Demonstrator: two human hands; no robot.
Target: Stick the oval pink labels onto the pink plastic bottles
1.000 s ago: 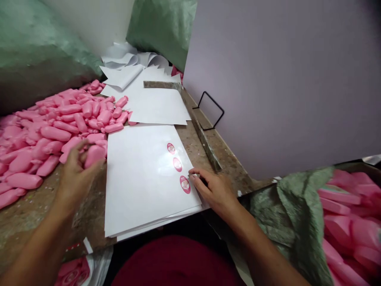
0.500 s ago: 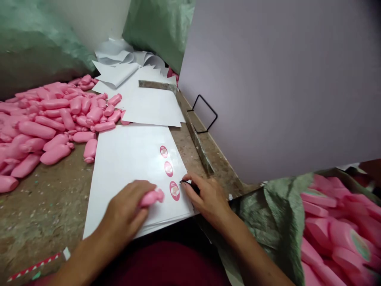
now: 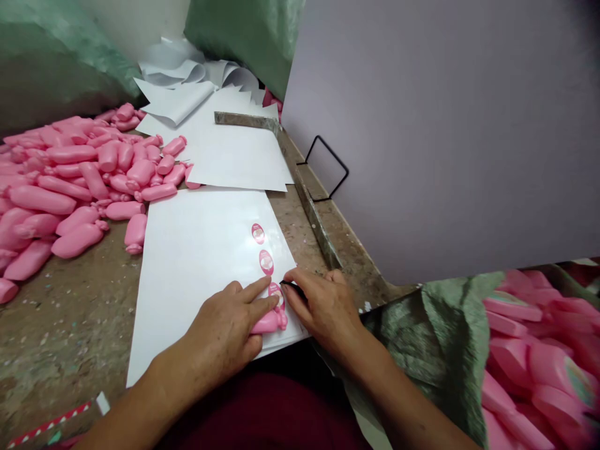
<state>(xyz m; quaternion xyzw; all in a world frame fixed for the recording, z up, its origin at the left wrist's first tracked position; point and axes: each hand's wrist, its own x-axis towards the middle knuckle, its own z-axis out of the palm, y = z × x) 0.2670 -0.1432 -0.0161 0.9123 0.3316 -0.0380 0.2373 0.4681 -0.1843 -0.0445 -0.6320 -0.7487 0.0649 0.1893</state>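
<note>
My left hand [image 3: 225, 325] is closed around a small pink plastic bottle [image 3: 268, 321] that lies sideways over the white sticker sheet [image 3: 197, 250]. Its index and middle fingers reach forward, tips at the lowest oval pink sticker [image 3: 274, 289], partly covering it. Between the thumb and fingers of my right hand [image 3: 325, 306] is a thin black pointed tool [image 3: 294, 287]; its tip meets that sticker's right edge. Whether the tool is a blade or tweezers, I cannot tell. Two more oval stickers, a middle one [image 3: 266, 262] and an upper one [image 3: 258, 234], are on the sheet.
A heap of pink bottles [image 3: 75, 181] covers the table's left side. Blank white sheets [image 3: 234, 153] lie behind, beside a metal strip [image 3: 309, 206]. At right, a green sack [image 3: 431, 350] holds more pink bottles [image 3: 534, 356]. A grey panel [image 3: 422, 137] stands behind a black wire loop [image 3: 347, 172].
My left hand has moved right with the pink bottle and now has its fingertips at the lowest sticker. The right hand keeps the black tool at that sticker's edge. The view has shifted slightly.
</note>
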